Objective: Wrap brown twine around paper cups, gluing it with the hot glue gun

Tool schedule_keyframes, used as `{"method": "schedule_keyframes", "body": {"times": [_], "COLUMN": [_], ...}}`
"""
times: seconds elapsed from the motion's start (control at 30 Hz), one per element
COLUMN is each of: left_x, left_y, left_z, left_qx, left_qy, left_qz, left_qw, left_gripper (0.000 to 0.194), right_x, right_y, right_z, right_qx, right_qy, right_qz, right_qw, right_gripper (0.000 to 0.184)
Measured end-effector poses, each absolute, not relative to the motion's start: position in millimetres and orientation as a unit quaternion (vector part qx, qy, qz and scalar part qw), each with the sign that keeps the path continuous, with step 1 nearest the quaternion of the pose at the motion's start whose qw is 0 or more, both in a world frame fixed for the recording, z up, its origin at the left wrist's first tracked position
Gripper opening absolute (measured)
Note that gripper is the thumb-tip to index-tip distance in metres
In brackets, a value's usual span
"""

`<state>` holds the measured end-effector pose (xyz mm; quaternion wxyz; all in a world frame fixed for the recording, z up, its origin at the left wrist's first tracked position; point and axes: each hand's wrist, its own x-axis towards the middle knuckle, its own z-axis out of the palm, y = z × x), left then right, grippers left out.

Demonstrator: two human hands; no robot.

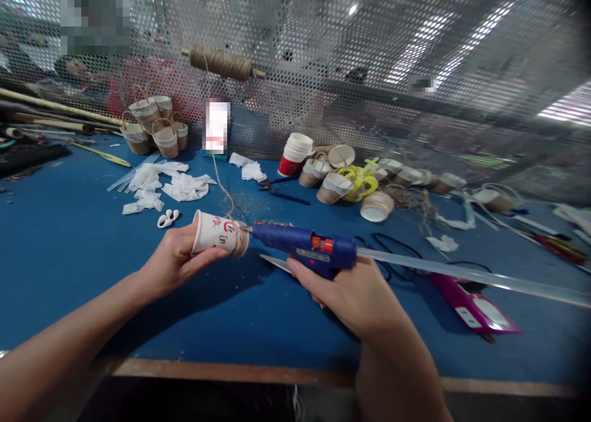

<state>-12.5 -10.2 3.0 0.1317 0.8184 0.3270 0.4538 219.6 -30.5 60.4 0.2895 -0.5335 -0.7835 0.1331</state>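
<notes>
My left hand (180, 252) is closed around a white paper cup (210, 234) with red and black print, held on its side. Brown twine (241, 240) wraps the cup's base end, and a strand runs from there up toward a twine spool (221, 63). In my right hand (344, 286) is a blue hot glue gun (300, 243), its nozzle at the twine-wrapped end; I cannot tell whether it touches. A long clear glue stick (462, 275) sticks out of the gun's back. Below the gun a pointed metal blade (276, 262) shows beside my right hand, its other end hidden.
Twine-covered cups (166, 140) with handles stand at back left; more lie at back right near stacked paper cups (295, 154) and yellow-handled scissors (357, 183). Pliers (286, 194), crumpled white strips (187, 186) and a purple package (475, 305) lie on the blue table (69, 255). Perforated metal panels rise behind.
</notes>
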Motion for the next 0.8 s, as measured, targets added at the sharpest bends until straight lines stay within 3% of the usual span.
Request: {"method": "schedule_keyframes", "body": {"times": [0.27,0.5,0.8], "left_x": [-10.4,-10.8,-10.2], "left_y": [-8.3,-7.6,-7.5], "left_z": [4.3,2.6,4.8], "left_qx": [0.768,0.734,0.731], "left_qy": [0.381,0.43,0.423], "left_qz": [0.465,0.465,0.473], "left_qw": [0.223,0.244,0.252], "left_gripper": [0.016,0.019,0.016], "right_x": [232.2,225.3,221.1], "right_y": [-27.7,-28.5,-30.1], "right_z": [56.5,53.2,54.1], "right_qx": [-0.478,-0.46,-0.506], "right_qy": [-0.84,-0.863,-0.821], "right_qz": [0.083,0.047,0.101], "right_qw": [0.244,0.204,0.245], "right_gripper": [0.016,0.016,0.014]}}
